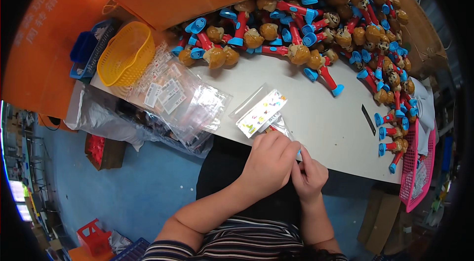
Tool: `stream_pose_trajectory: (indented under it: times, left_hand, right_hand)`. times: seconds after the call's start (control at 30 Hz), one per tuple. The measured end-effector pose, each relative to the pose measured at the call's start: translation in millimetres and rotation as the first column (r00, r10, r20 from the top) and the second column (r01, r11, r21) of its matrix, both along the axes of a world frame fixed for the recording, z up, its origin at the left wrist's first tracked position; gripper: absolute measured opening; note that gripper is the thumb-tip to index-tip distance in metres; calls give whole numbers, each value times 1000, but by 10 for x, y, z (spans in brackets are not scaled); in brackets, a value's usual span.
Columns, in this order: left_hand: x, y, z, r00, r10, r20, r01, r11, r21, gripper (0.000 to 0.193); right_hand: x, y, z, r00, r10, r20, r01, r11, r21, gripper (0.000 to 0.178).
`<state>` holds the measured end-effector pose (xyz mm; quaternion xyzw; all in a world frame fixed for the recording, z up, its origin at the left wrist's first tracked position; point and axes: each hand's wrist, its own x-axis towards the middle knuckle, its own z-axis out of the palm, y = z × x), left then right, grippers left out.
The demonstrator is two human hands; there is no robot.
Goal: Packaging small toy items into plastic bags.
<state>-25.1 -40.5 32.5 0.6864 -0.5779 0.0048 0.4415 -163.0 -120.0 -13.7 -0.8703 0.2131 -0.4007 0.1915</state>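
At the table's front edge my left hand (269, 160) and my right hand (310, 174) meet, both with curled, pinched fingers. A small speck of blue (298, 152) shows between the fingertips; the rest of what they hold is hidden. Just beyond the left hand lies a clear plastic bag (249, 104) with a white card (261, 113) printed with colourful pictures. Partly under the left fingers is a smaller clear bag (281, 126), with a bit of red showing by it.
Many toy figures (298, 55) with brown heads, red bodies and blue bases are heaped along the back and right. Flat clear bags (210, 100), a yellow basket (118, 68) and blue bins (84, 46) are on the left. A pink basket (409, 174) hangs at the right edge.
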Motion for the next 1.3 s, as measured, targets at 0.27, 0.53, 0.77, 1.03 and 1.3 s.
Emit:
stream_pose_trajectory:
  times: [0.27,0.53,0.77,1.03,1.3]
  left_hand:
    - [303,81,106,994,-109,11,107,987,120,19]
    - [8,1,12,996,-84,13,84,996,-11,22]
    - [-136,45,-6,992,-126,14,126,992,-3,23]
    - [-119,-33,-77,994,-107,-17,108,994,8,26]
    - [-108,-148,-232,979,-88,-183,98,994,46,34]
  right_hand:
    - [-36,110,-89,994,-39,105,16,977,212,41]
    - [-79,166,-195,985,-72,159,78,996,-30,34]
    - [-82,167,-123,986,-146,85,142,988,53,21]
    - [-82,103,-13,967,-235,95,202,941,270,29]
    - [-115,50,1,967,-252,40,226,919,322,42]
